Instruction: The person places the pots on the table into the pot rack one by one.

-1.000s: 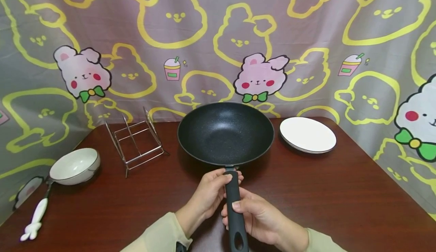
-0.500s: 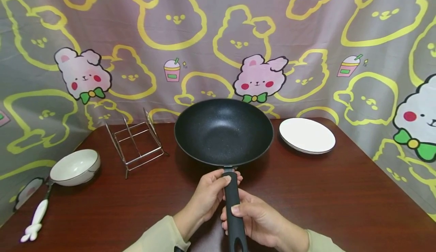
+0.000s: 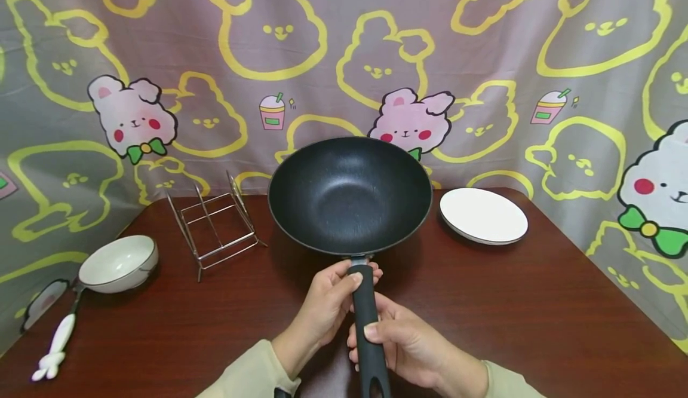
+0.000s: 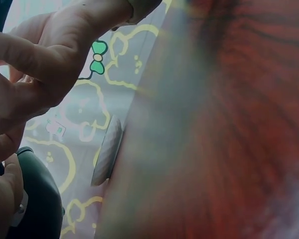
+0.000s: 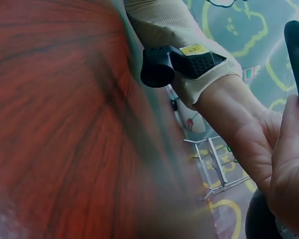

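Observation:
A black wok [image 3: 349,204] is in the middle of the head view, its inside tipped towards me and its far rim overlapping the curtain. My left hand [image 3: 328,302] grips the top of its black handle [image 3: 366,320], thumb on the upper face, right by the metal joint. Lower on the same handle, my right hand [image 3: 405,341] holds it with the thumb across and the fingers curled beneath. The wok's dark underside [image 4: 37,199] shows in the left wrist view. In the right wrist view, a black camera [image 5: 182,64] sits on my left sleeve.
A wire rack [image 3: 217,227] stands left of the wok, and a white plate [image 3: 484,216] lies to its right. At the far left are a white bowl [image 3: 118,263] and a utensil with a white rabbit-shaped handle [image 3: 61,335]. A patterned curtain [image 3: 317,39] hangs behind the brown table [image 3: 510,308].
The wok has risen and tilted, its far rim climbing higher against the curtain. It has shifted slightly left. Both hands keep their hold on the handle.

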### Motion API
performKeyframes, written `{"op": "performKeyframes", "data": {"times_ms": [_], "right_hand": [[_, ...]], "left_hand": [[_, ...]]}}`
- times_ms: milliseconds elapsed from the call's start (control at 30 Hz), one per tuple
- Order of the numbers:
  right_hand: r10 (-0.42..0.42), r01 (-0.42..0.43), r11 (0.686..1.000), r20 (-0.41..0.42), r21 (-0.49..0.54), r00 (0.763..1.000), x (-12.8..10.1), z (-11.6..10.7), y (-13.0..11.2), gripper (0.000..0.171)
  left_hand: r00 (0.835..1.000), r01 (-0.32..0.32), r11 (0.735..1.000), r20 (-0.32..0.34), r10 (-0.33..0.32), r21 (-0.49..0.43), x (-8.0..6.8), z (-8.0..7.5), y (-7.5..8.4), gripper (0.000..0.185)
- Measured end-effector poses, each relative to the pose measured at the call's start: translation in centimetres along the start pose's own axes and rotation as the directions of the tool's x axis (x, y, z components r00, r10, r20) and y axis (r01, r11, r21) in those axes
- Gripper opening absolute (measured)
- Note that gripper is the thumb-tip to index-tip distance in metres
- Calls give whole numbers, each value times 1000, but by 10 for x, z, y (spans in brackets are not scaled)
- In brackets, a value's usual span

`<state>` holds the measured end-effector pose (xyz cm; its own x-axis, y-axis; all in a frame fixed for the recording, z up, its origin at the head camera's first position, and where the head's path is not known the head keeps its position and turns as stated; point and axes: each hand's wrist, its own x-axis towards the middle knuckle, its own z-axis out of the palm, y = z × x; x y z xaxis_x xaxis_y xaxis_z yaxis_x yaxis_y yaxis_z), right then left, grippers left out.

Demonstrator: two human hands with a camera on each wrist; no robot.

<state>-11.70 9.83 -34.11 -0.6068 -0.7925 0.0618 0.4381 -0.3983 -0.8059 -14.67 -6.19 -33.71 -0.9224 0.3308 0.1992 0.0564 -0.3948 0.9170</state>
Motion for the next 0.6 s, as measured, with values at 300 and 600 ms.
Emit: {"op": "performKeyframes", "data": {"times_ms": [300,600], "right_hand": [[-5,5,1000,12,-9,1000,2,5,-8,48],[-36,36,999,82,0,996,5,5,-12,51]], "left_hand": [[995,-90,996,39,90,-19,2,1,7,39],[982,-170,985,73,172,-38,5,0,13,39]]}}
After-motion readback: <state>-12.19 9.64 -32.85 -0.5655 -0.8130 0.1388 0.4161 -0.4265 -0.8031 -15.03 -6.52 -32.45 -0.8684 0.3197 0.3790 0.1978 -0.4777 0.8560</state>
